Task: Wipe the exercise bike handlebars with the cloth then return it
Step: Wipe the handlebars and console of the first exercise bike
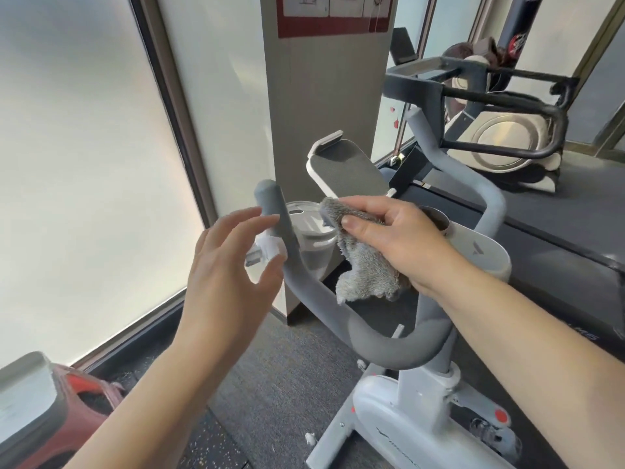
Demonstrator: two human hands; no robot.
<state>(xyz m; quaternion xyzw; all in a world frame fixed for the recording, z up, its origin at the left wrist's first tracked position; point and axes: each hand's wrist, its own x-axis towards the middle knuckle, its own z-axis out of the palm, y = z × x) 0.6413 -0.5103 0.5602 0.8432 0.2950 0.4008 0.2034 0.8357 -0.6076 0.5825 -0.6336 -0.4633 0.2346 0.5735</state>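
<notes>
Head view: the right hand (399, 238) pinched the grey cloth (363, 265), which hung between the handlebars' (304, 282) two arms; the left hand (230, 265) was spread open and empty beside the left grip.

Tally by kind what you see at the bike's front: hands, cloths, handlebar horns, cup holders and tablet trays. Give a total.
Hands: 2, left open, right gripping the cloth
Cloths: 1
Horns: 2, left, right
Cup holders: 2, left, right
Tablet trays: 1
Total: 8
</notes>
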